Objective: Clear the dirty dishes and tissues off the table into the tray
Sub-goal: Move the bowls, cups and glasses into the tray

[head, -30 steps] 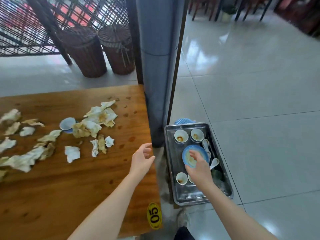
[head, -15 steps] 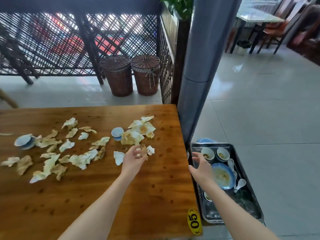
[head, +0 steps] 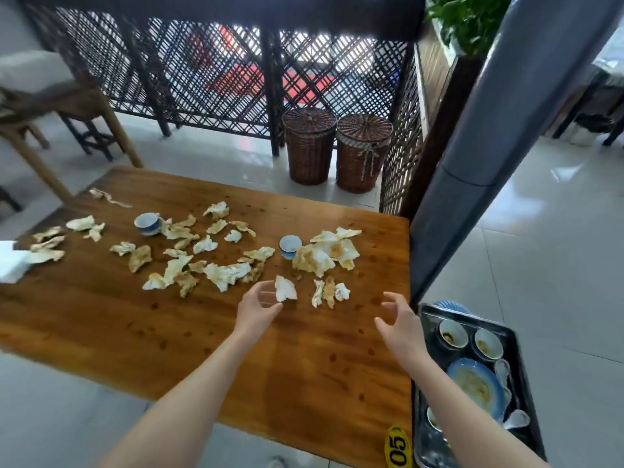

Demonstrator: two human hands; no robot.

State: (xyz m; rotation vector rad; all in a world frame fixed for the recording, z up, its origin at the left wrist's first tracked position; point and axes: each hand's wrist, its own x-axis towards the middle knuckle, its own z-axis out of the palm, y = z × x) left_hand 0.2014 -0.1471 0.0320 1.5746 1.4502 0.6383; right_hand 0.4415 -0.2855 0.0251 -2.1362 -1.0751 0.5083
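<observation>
Several crumpled, stained tissues [head: 223, 275] lie scattered over the wooden table [head: 169, 339]. Two small blue-and-white cups stand among them, one cup [head: 289, 246] near the right and another cup [head: 147, 223] further left. My left hand [head: 258, 307] hovers open just left of a white tissue [head: 284, 288], fingers spread, holding nothing. My right hand [head: 398, 319] is open above the table's right edge, empty. The metal tray [head: 526, 430] sits on the floor at the right, holding small bowls [head: 452, 334], a blue plate [head: 472, 388] and white spoons.
A grey pillar [head: 489, 146] rises right of the table, beside the tray. Two wicker baskets [head: 309, 146] stand by a lattice fence behind the table. A wooden chair [head: 50, 106] is at the far left. A white napkin stack [head: 10, 261] sits at the table's left edge.
My right hand left the blue plate in the tray and came over the table's right edge. My left hand reached forward to the white tissue. The view swung left over the table.
</observation>
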